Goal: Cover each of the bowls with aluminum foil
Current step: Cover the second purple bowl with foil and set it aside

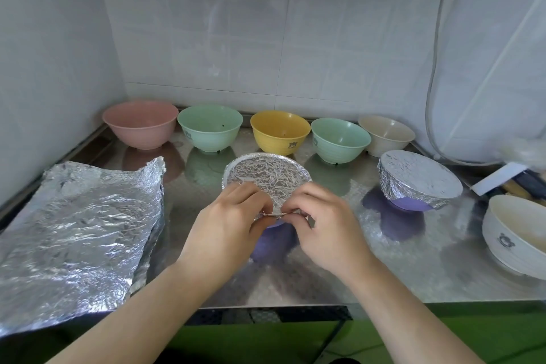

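Observation:
A purple bowl (273,226) stands at the middle of the steel counter, its top under crinkled foil (266,176). My left hand (224,230) and my right hand (328,230) pinch the foil's near edge at the bowl's rim, fingertips almost meeting. Another purple bowl wrapped in foil (419,179) stands to the right. Uncovered bowls line the back: pink (140,124), green (209,127), yellow (279,130), green (339,139), beige (387,133). A white bowl (514,233) sits at the right edge. Loose foil sheets (76,230) lie at the left.
The steel counter (325,281) ends at a front edge just below my wrists. Tiled walls close the left and back. A cable (431,115) hangs at the right wall, and utensils (520,186) lie behind the white bowl.

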Available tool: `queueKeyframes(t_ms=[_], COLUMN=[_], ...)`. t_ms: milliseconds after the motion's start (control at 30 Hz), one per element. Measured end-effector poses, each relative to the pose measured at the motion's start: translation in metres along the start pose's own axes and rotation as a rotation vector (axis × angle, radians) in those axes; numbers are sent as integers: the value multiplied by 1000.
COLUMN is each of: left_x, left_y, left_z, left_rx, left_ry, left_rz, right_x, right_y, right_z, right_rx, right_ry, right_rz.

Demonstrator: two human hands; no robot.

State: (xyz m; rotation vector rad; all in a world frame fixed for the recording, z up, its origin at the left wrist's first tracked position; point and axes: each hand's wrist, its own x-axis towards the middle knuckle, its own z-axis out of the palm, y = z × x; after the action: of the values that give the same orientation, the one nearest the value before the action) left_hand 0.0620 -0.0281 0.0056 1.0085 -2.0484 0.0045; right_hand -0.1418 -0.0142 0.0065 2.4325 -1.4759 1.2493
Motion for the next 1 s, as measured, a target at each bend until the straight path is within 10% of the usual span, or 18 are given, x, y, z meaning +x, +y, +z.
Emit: queueKeyframes(t_ms=[1000], left_x=[8], left_y=[9], left_z=[10], left_rx=[28], left_ry=[-47], left_rz=[-98], right_x=[-9], right_y=[5], right_z=[24], right_rx=[417], right_ry=[36], right_rz=[737])
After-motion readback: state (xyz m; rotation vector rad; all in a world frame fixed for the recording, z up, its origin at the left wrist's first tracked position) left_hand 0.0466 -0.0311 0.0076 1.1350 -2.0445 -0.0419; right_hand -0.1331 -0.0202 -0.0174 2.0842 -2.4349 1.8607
